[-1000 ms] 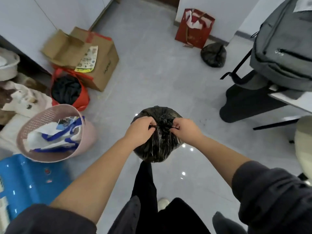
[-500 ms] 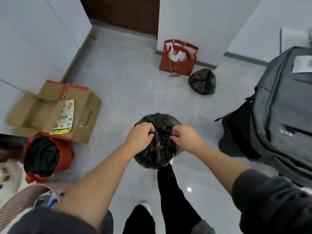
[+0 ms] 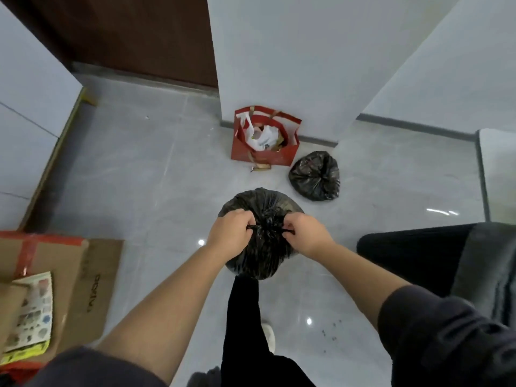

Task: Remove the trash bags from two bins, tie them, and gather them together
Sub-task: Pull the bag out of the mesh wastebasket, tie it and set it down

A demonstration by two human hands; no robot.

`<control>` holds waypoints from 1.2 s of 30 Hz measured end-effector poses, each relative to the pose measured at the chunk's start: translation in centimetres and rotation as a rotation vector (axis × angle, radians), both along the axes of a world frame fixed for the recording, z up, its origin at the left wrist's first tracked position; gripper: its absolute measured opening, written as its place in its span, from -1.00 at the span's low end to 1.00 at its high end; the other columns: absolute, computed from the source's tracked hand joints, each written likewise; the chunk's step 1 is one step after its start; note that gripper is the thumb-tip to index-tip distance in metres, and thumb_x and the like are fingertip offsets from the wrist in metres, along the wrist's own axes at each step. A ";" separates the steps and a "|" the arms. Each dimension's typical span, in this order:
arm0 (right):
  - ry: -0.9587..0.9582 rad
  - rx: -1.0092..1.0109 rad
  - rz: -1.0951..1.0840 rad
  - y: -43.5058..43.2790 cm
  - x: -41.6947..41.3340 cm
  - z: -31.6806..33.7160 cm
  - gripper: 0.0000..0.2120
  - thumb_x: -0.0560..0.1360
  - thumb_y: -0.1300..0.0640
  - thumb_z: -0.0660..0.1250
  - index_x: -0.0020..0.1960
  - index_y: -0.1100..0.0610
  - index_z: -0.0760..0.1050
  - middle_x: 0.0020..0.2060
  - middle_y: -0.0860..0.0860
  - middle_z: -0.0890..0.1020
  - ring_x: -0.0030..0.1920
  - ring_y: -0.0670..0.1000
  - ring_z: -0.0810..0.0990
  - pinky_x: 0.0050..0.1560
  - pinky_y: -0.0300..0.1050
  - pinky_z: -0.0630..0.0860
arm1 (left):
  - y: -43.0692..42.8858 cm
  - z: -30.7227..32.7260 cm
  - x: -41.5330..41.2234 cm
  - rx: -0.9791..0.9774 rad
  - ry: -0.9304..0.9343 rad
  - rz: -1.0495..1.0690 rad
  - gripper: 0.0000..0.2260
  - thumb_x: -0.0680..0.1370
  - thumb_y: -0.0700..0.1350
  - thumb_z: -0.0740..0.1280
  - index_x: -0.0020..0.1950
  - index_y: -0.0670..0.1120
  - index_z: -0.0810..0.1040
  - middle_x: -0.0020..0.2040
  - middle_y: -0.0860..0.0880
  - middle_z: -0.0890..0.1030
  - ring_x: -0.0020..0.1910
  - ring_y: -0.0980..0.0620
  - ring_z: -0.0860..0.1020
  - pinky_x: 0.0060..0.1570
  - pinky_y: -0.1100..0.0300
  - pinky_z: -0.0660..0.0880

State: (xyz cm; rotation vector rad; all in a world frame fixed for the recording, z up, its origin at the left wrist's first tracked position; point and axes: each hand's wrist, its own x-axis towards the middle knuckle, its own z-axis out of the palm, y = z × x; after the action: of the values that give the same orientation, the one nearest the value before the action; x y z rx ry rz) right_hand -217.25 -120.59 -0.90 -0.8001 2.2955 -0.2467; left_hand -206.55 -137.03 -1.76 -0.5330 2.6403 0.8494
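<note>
I hold a full black trash bag (image 3: 262, 255) off the floor in front of me. My left hand (image 3: 230, 231) grips one twisted end of its gathered top, and my right hand (image 3: 305, 233) grips the other end; the knot sits between them. A second black trash bag (image 3: 314, 175), tied shut, lies on the grey floor a little farther ahead and to the right, beside a red paper bag (image 3: 264, 156).
The red paper bag holds white plastic and stands against a white wall corner. A cardboard box (image 3: 55, 277) with a leaflet lies at the left. A dark backpack and chair (image 3: 435, 258) stand at the right. A brown door (image 3: 134, 37) is at the back.
The view has moved forward and up: the pink bin and red bin have left the frame, and the tied bag on the floor is nearer. Both hands keep their grip on the bag's top.
</note>
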 end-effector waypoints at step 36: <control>-0.121 0.110 -0.162 -5.5 -28.3 -48.7 -0.52 0.49 0.15 0.29 0.40 0.12 0.33 0.38 0.07 0.39 0.40 0.12 0.33 0.34 0.03 0.38 | -5.5 -48.9 -31.3 -0.037 -0.432 -0.400 -0.33 0.55 0.01 0.24 0.55 0.00 -0.06 0.57 0.01 -0.04 0.55 -0.04 -0.10 0.45 -0.13 0.14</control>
State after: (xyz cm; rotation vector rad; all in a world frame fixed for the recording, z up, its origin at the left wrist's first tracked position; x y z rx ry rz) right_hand -245.59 -126.12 -49.58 -0.5307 2.2401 -0.2327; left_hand -237.88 -142.49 -50.61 -0.1583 2.2528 0.4962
